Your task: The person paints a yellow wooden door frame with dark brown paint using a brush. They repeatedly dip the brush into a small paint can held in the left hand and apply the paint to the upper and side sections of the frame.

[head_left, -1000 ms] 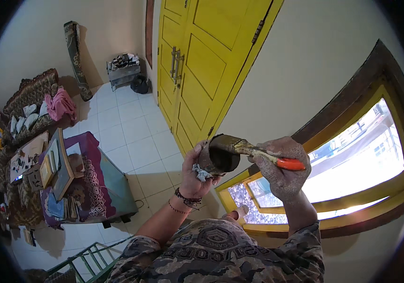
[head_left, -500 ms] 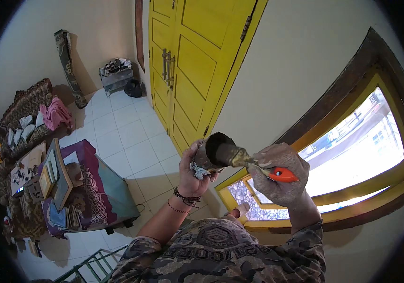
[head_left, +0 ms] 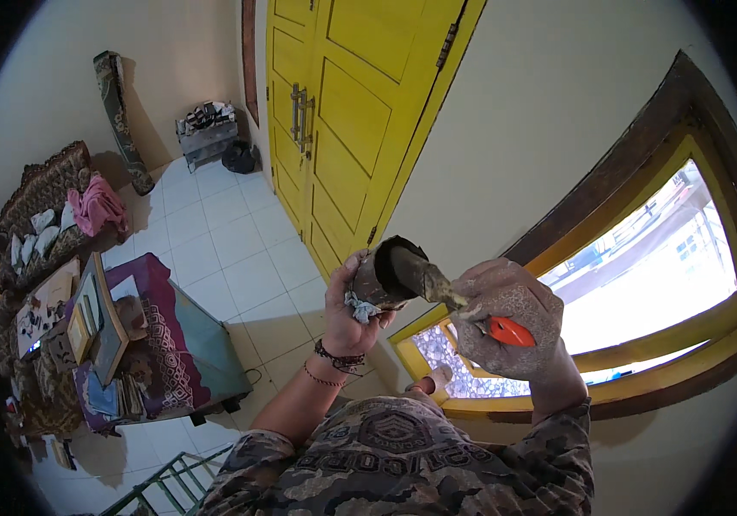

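Observation:
My left hand (head_left: 349, 311) is closed round a small dark can (head_left: 372, 288), tilted so that its blackened mouth faces to the right. A crumpled pale rag or paper (head_left: 360, 306) is pinched against the can's near side. Closed on a paintbrush (head_left: 428, 283) with an orange handle end, my right hand (head_left: 510, 318) is spotted with dried pale paint. The brush's bristle end sits inside the can's mouth, so its tip is hidden. What the can contains does not show.
Yellow double doors (head_left: 347, 120) stand ahead, and a brown-and-yellow framed window (head_left: 656, 267) is close on my right. At left are a cloth-covered table (head_left: 166, 361) with boards and books, and a sofa (head_left: 42, 193). A green metal ladder (head_left: 171, 486) is at lower left.
The brush has gone deeper into the can, and my right hand has turned and shifted slightly left. My left hand still holds the can. The view has shifted a little.

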{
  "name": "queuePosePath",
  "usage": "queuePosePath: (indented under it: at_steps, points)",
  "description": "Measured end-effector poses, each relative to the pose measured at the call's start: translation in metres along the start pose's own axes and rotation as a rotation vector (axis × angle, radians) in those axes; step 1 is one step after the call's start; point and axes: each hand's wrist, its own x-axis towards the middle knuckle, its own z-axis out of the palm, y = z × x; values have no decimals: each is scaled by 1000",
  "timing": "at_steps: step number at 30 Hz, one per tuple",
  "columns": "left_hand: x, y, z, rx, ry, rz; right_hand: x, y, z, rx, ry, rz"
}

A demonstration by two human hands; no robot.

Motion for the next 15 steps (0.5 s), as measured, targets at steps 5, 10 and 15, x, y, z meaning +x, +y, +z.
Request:
queuePosePath:
  at_steps: [5,10,15]
  points:
    - [-3,4,8,2,75,-10,15,-5,-11,-8,-156,-73]
    - [0,1,3,-15,10,-44,16,-15,-13,-194,-308,-98]
    - [1,-9,13,-80,243,64,8,-14,-10,-261,-211,-60]
